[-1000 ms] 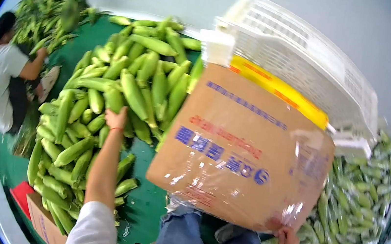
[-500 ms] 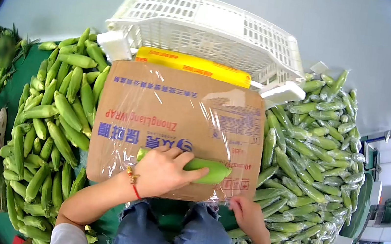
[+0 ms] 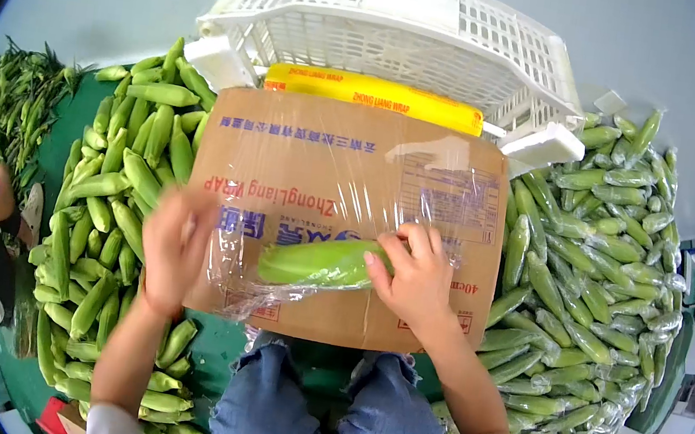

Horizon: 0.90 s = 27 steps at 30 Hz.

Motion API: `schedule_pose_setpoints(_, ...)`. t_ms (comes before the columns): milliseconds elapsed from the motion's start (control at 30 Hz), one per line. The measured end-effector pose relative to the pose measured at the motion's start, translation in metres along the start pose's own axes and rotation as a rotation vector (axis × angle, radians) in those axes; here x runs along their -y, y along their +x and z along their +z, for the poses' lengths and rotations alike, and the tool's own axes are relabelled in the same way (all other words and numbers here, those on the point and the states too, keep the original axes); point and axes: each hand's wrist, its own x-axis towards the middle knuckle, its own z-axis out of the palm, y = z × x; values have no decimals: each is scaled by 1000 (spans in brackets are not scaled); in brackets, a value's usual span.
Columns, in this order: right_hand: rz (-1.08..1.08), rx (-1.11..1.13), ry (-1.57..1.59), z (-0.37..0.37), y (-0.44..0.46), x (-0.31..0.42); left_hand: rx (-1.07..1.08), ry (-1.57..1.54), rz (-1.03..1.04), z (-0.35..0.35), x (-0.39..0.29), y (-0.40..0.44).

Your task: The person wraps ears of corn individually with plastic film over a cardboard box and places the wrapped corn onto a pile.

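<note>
A green ear of corn [image 3: 310, 265] in its husk lies crosswise on a cardboard box [image 3: 333, 325]. Clear plastic wrap [image 3: 254, 293] covers part of the ear, bunching loosely below its left end. My right hand [image 3: 420, 278] grips the right end of the ear, thumb and fingers bent around it and the film. To the left of the ear, my left hand [image 3: 175, 243] is raised over the box's left edge. Motion smears its fingers, so what they hold, if anything, is unclear. Behind the box rests a yellow roll of wrap [image 3: 372, 97].
A white plastic crate [image 3: 405, 45] stands at the back. Unwrapped corn [image 3: 107, 212] is heaped on the left, wrapped corn [image 3: 592, 293] on the right. Another person's arm [image 3: 6, 194] shows at far left, near a pile of green leaves [image 3: 10, 115]. My knees are below the box.
My left hand has left the ear and moved left. From the box's lower right corner, my right hand has come up to the ear's right end. The ear has shifted left, with film over it.
</note>
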Motion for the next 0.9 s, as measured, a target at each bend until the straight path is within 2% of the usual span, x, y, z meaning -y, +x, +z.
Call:
schedule_pose_setpoints(67,-45,-12,-9,0,2,-2,50,-114,139,25,-6,65)
schedule_pose_setpoints(100,-34,-21,-25,2,3,-3,261,-143,189,42,-7,68)
schedule_pose_setpoints(133,-24,-21,-46,3,6,-5,299,-4,401,48,-29,57)
schedule_pose_setpoints(167,-5,-16,-59,4,5,-5,375,122,298,49,-48,36)
schedule_pose_setpoints(233,30,-40,-67,8,7,-4,305,239,319,38,-53,-12)
schedule_pose_setpoints(267,44,-60,-65,8,9,-3,293,342,330,36,-41,-37)
schedule_pose_setpoints(400,58,-64,-64,10,9,-2,377,297,252,14,22,-103)
schedule_pose_setpoints(467,53,-30,-50,8,9,-2,380,28,17,-5,17,-74)
schedule_pose_setpoints(533,29,-19,-47,7,9,-2,147,152,356,-10,-4,1)
schedule_pose_setpoints(600,-7,-48,-10,7,9,-3,190,85,444,28,-1,53)
schedule_pose_setpoints(667,-10,-42,-17,7,12,-4,614,91,288,94,14,68)
schedule_pose_setpoints(733,30,19,-67,6,9,-8,728,282,259,117,-14,49)
schedule_pose_setpoints(800,189,347,-92,-10,3,5,940,324,258,82,-45,16)
schedule_pose_setpoints(867,275,633,-50,-28,-1,24,684,165,296,61,-55,-47)
schedule_pose_setpoints(900,262,605,7,-24,-4,22,660,201,311,63,-53,-44)
